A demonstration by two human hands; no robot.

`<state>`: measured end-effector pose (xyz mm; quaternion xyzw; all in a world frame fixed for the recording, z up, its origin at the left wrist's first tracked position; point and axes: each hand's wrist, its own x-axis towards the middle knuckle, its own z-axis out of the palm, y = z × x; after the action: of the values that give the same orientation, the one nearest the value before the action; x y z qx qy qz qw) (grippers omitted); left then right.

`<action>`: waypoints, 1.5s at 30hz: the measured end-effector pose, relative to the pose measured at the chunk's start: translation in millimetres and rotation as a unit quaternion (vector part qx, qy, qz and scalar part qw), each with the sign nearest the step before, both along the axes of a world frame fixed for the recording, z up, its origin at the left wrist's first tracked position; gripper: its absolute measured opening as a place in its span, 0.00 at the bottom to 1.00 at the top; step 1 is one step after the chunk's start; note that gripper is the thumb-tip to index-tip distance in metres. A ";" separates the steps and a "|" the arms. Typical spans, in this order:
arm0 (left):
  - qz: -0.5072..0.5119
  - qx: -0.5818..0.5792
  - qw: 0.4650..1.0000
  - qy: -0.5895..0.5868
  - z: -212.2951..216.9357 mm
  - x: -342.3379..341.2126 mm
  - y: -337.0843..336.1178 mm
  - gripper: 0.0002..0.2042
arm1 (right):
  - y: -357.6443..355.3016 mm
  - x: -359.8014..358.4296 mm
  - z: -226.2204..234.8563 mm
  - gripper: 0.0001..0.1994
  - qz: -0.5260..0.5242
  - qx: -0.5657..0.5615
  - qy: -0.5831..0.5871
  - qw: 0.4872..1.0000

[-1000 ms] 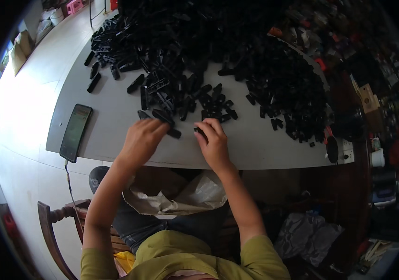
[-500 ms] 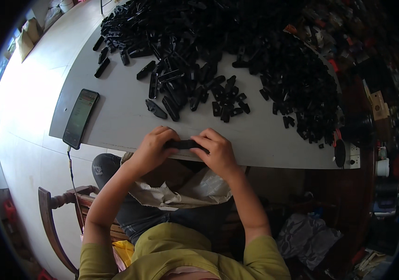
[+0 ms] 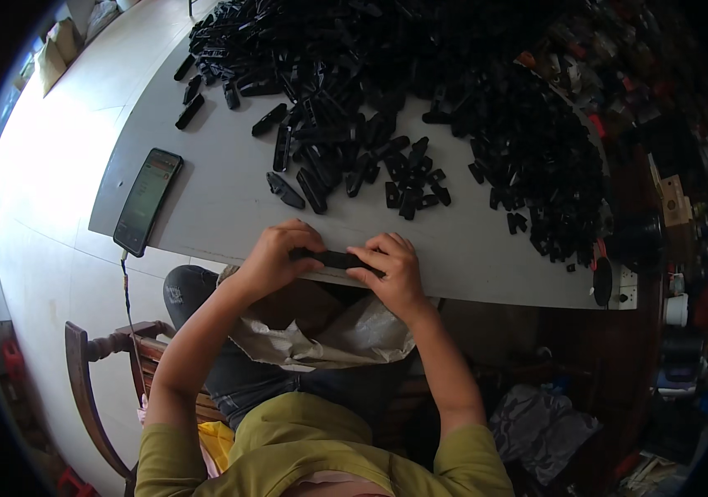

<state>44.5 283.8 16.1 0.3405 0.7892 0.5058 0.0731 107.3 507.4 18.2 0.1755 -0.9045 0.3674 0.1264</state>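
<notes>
A long, narrow black plastic part point(image 3: 335, 259) spans the gap between my two hands at the table's front edge. My left hand point(image 3: 277, 258) is closed round its left end, fingers over the top. At the other end, my right hand point(image 3: 393, 269) pinches it between thumb and fingers. Both ends are hidden by my fingers. Below the hands, a pale woven sack point(image 3: 321, 348) lies with its mouth open on my lap. Just beyond them on the table are several loose, long black parts point(image 3: 312, 190) and a small cluster of shorter black pieces point(image 3: 410, 178).
A large heap of black parts point(image 3: 321, 58) covers the far side of the grey table point(image 3: 229, 199), with smaller pieces heaped point(image 3: 536, 157) at the right. A phone point(image 3: 148, 203) with a cable lies near the left edge. A wooden chair point(image 3: 80, 373) stands at lower left.
The right hand has shifted slightly right and down, its fingers more bunched, and more of the black part shows between the hands. The left hand keeps its grip. The whole view has shifted a little.
</notes>
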 end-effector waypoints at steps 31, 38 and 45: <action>0.178 -0.162 0.926 0.290 21.7 -42.6 -19.2 0.16 | 10.7 -78.7 9.1 0.13 -0.201 0.362 0.038 0.910; 0.071 -0.043 0.994 -0.072 29.1 -26.7 -5.5 0.12 | -3.2 -29.8 6.8 0.07 -0.139 -0.054 -0.051 0.987; 0.002 0.154 0.970 -0.188 -10.2 -17.6 2.9 0.15 | -11.4 -16.2 1.8 0.08 -0.093 -0.436 -0.194 0.874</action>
<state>26.9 286.7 5.9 0.2453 0.6747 0.6761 0.1659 91.1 496.0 20.0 -0.0567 -0.6708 0.7381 0.0457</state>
